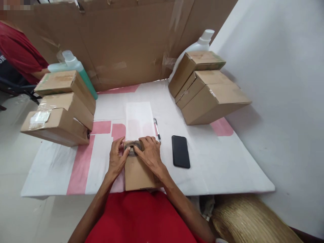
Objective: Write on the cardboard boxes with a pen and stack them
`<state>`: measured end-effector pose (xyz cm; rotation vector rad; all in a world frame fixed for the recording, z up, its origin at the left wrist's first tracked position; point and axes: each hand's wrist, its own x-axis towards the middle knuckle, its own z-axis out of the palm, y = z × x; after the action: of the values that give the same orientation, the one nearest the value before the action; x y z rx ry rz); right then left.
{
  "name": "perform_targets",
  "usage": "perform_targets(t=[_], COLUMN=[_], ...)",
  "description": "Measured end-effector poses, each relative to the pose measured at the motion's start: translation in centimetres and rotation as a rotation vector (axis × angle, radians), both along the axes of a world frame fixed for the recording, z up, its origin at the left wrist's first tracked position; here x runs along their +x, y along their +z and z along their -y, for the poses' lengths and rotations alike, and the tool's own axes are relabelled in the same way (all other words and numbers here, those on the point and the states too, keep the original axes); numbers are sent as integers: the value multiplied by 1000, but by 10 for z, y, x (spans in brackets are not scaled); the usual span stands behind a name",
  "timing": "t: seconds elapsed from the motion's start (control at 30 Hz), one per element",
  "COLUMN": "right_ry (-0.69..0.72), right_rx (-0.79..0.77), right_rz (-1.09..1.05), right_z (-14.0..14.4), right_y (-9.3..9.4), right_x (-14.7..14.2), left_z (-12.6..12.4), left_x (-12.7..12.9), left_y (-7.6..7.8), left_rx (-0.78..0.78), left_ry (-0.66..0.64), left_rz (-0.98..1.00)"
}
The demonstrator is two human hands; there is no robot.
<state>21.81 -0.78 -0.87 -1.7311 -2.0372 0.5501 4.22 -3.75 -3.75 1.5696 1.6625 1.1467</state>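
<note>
Hands meet at the far end of a small cardboard box [138,172] lying at lower centre of the frame on the white-and-pink table cover [215,158]. The left hand [116,158] and right hand [150,154] both press curled fingers onto a dark strip, likely tape, across the box's far edge. The step looks like sealing that flap; next would call for smoothing the strip flat. A pen [157,129] and black phone [180,151] lie just right.
</note>
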Motion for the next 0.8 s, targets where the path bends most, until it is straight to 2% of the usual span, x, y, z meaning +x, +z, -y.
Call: perform_targets(t=[0.2,0.4,0.5,0.57,0.67,0.73,0.8], right_ry=[-9,0,-43,-165,-342,-376,-383], right_rx=[32,40,69,95,-44,-210,-300], right_rz=[-36,-93,-288,-387,-270,-144,-104], right_z=[1,4,-6,-18,-40,-51,-57], right_y=[-5,-8,-6,-4,-5,-11,-19], right_x=[-2,-3,15,36,69,82,86], left_z=[-9,-7,-6,-6,-5,-4,-1], left_x=[1,-2,-3,-4,-3,-1,2], left_y=[9,5,1,0,0,1,3], left_rx=[54,117,116,105,94,48,-45], left_ry=[-72,-93,-85,-70,-44,-36,-44], left_rz=[-129,-191,-217,-214,-191,-142,-36])
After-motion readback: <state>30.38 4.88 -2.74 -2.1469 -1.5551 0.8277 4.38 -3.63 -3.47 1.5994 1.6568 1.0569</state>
